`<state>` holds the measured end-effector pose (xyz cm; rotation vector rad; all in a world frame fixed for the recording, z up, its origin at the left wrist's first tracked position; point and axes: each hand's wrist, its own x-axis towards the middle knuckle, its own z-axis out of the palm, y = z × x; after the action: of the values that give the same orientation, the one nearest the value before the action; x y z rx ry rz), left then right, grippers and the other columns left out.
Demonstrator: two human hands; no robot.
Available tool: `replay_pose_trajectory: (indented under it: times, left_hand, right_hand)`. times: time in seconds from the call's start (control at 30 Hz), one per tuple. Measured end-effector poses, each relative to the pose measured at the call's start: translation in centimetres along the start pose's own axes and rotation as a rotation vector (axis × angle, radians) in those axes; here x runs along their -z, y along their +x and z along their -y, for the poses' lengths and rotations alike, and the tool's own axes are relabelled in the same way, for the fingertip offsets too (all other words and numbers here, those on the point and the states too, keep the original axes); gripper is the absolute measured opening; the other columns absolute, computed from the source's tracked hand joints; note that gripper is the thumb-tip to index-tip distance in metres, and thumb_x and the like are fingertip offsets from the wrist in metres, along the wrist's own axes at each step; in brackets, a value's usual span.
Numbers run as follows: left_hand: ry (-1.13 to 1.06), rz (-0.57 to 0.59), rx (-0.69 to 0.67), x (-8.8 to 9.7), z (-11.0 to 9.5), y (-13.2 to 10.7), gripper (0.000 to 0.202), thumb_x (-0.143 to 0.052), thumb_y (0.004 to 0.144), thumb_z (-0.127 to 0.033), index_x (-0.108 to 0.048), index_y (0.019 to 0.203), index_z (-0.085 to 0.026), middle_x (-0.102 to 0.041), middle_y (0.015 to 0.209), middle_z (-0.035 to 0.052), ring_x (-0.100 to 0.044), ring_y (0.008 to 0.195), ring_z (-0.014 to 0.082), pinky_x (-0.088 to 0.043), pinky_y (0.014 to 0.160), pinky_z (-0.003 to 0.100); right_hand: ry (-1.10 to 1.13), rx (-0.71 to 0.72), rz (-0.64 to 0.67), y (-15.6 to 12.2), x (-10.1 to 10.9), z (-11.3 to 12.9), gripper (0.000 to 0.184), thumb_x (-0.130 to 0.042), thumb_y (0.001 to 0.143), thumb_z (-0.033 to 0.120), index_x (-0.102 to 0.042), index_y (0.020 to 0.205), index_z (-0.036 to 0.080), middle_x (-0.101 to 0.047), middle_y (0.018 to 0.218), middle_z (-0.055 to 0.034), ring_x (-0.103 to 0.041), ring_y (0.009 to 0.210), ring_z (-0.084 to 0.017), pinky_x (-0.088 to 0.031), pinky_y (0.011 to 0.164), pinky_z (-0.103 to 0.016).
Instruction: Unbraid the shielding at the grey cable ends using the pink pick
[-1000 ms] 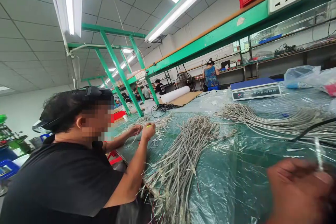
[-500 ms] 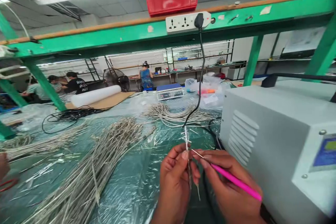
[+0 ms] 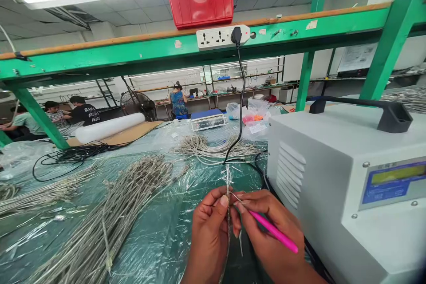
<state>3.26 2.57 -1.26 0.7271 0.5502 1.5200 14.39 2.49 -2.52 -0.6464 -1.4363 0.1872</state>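
My left hand [image 3: 213, 224] pinches a thin cable with a silvery braided sheath [image 3: 228, 224] between thumb and fingers. The cable stands nearly upright, its frayed top end [image 3: 228, 175] sticking out above the fingertips with pale strands splayed sideways. In my right hand [image 3: 269, 226] is a pick with a pink handle [image 3: 278, 233] and a slim metal shaft. Its point reaches the cable just above my left thumb; whether it goes into the braid I cannot tell. A short pale strand [image 3: 241, 245] hangs below, between the hands.
A large bundle of braided cables [image 3: 109, 217] lies on the film-covered table to the left. More cables [image 3: 213, 145] lie behind my hands. At right stands a grey machine [image 3: 309, 142]. A black power cord [image 3: 242, 97] drops from the socket strip [image 3: 216, 37]. People sit farther back.
My view has turned right, so the surroundings sit farther left and more of the machine shows. Another person's hand at the left edge has left view. Both hands keep their grip, the pick's tip at the braid.
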Motion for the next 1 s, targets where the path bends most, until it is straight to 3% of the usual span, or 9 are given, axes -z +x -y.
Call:
replay_pose_trajectory:
  times: [0.27,0.67,1.0]
  left_hand:
    - [0.014,-0.025,-0.008,0.08,0.21,-0.31,0.019,-0.081,0.075,-0.024,-0.075,0.091,-0.015,-0.071,0.072,0.0038,-0.057,0.048,0.0069,-0.046,0.046,0.016]
    - [0.031,-0.037,-0.02,0.18,0.23,-0.17,0.024,-0.083,0.072,-0.027,-0.075,0.09,-0.014,-0.068,0.068,0.0012,-0.054,0.046,0.0062,-0.045,0.044,0.017]
    - [0.034,-0.042,-0.035,0.01,0.14,-0.2,0.021,-0.082,0.073,-0.025,-0.075,0.09,-0.016,-0.07,0.071,0.0031,-0.058,0.051,0.0086,-0.049,0.051,0.019]
  right_hand:
    - [0.03,0.01,0.036,-0.36,0.28,-0.38,0.019,-0.062,0.084,0.003,-0.061,0.089,0.021,-0.071,0.086,-0.0039,-0.072,0.084,-0.018,-0.06,0.074,-0.029]
    - [0.045,0.014,0.015,-0.74,0.15,-0.57,0.022,-0.065,0.084,0.002,-0.062,0.093,0.022,-0.072,0.093,-0.0024,-0.071,0.088,-0.016,-0.059,0.079,-0.027]
    - [-0.005,0.001,0.025,-0.14,0.12,-0.1,0.018,-0.06,0.085,0.004,-0.059,0.085,0.022,-0.071,0.085,-0.0031,-0.072,0.081,-0.017,-0.061,0.07,-0.026]
